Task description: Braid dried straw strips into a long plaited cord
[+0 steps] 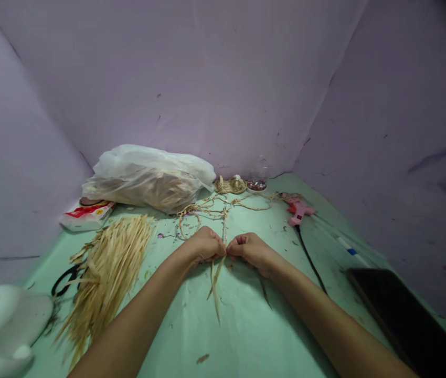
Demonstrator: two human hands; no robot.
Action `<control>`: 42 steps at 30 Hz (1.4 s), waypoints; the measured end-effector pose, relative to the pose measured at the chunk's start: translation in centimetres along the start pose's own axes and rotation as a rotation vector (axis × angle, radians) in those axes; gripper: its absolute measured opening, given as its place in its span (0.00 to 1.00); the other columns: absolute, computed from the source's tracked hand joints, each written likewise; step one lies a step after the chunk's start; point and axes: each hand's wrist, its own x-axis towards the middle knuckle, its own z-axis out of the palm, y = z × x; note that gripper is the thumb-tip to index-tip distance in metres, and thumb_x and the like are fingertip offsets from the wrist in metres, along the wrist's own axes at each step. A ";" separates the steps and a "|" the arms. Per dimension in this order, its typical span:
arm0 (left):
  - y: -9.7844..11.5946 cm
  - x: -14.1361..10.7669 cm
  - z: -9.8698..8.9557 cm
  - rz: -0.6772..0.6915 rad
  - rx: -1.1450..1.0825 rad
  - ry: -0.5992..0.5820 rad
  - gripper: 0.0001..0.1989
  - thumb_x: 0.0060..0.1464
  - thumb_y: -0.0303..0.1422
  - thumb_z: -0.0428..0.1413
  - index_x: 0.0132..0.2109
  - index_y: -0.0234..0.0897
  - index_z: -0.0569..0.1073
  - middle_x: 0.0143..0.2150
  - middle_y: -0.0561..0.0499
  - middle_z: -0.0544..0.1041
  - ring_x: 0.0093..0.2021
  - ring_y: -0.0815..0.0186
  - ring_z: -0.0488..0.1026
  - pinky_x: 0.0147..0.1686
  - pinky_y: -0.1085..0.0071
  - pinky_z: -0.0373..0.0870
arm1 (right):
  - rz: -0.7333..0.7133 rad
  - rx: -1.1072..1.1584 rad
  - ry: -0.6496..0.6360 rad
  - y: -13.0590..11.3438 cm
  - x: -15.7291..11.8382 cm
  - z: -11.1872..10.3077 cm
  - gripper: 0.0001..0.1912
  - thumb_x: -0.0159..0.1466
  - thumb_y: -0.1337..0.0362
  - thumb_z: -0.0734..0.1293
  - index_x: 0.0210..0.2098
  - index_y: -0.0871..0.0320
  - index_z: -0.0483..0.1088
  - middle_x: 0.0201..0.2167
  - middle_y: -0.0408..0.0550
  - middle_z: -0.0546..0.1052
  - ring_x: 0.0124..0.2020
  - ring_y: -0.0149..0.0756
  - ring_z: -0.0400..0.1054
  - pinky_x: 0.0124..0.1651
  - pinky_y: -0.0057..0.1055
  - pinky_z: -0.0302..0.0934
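A thin braided cord [225,223] of straw-coloured fibre runs toward me from a loose tangle on the green tabletop. At its near end my left hand [206,244] and my right hand [248,249] meet, fingertips almost touching. Both hands are closed in a pinch on the fibre strands. Loose strand ends [215,294] hang below my left hand, and another strand [264,293] trails under my right hand. The exact grip of the fingertips is partly hidden by the knuckles.
Left lie a bundle of dry fibre strips [113,273], black-handled scissors [64,281], a box [88,215] and a white object [4,325]. Behind are a plastic bag [150,176], a woven piece [230,184] and a jar [257,181]. Right: a pink glue gun [299,209] and a dark flat object [404,320].
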 end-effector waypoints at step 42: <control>0.0 0.2 0.9 -0.085 -0.027 0.078 0.07 0.34 0.22 0.50 0.16 0.33 0.60 0.10 0.57 0.56 0.11 0.76 0.50 0.12 0.76 0.44 | -0.485 -0.605 0.103 0.3 -0.3 -0.2 0.08 0.52 0.70 0.59 0.27 0.60 0.70 0.24 0.47 0.74 0.24 0.29 0.62 0.25 0.23 0.49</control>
